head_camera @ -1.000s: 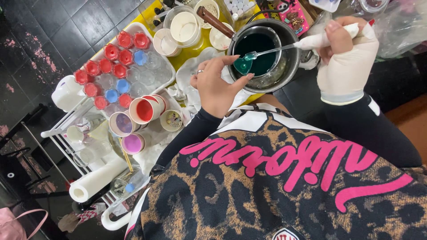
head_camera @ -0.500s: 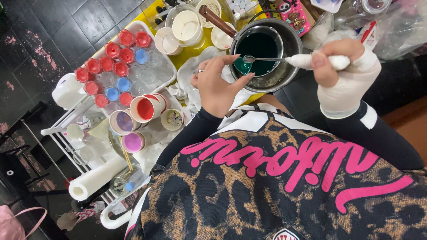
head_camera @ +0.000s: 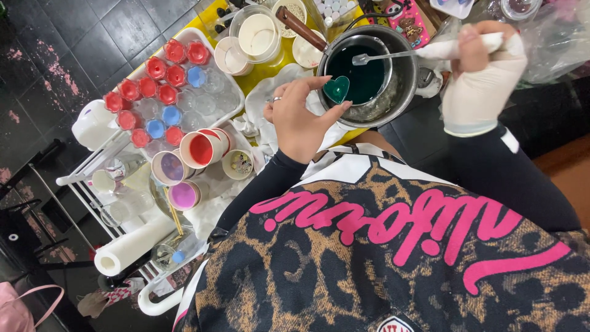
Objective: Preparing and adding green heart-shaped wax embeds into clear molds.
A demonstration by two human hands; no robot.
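Heart mould being held at the rim of a pot of dark green liquid, spoon hovering over it

White tray (head_camera: 236, 107) on the left is carrying rows of small red and blue filled cups (head_camera: 153, 92); steel pot (head_camera: 402, 80) with a brown handle is sitting at top centre, a smaller vessel of dark green liquid (head_camera: 365, 77) sitting inside it. Right hand (head_camera: 482, 74), in a pale glove, is closing around the white-wrapped handle of a metal spoon (head_camera: 378, 57), bowl just above the liquid. Left hand (head_camera: 301, 117) is pinching a small green heart mould (head_camera: 337, 90) between thumb and fingertips, against the pot's near rim
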